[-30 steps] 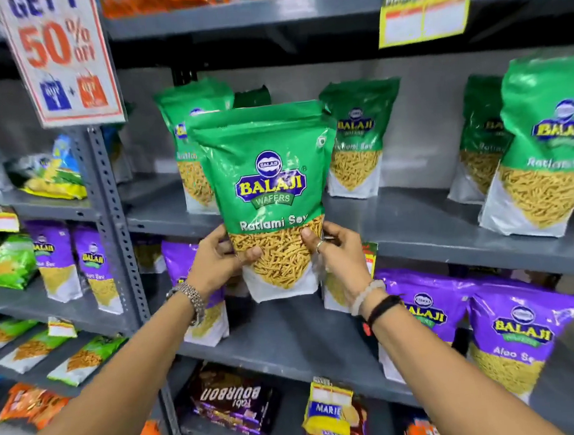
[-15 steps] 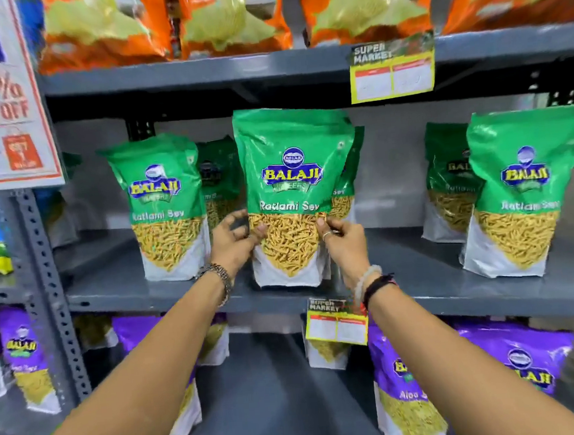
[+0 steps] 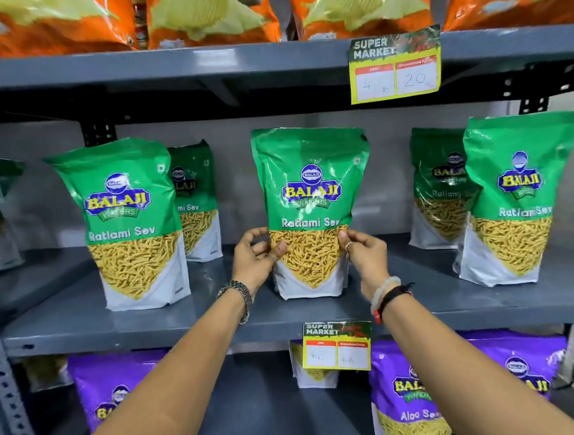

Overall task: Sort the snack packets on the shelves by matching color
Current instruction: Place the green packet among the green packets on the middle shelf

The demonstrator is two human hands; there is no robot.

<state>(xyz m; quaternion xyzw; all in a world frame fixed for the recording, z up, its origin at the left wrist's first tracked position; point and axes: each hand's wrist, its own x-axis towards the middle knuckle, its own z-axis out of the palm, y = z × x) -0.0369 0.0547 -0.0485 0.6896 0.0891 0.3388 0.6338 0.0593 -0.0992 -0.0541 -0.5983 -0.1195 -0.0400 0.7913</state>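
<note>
A green Ratlami Sev packet stands upright in the middle of the grey middle shelf. My left hand grips its left edge and my right hand grips its right edge, thumbs on the front. Other green packets stand on the same shelf: one at the left with another behind it, and two at the right.
Orange packets fill the top shelf. Purple Aloo Sev packets stand on the shelf below. Yellow price tags hang from the shelf edges. A perforated steel upright runs down the left.
The green packet went up from in front of the lower shelf and now stands on the middle shelf between the other green packets. Both hands stayed on its sides.
</note>
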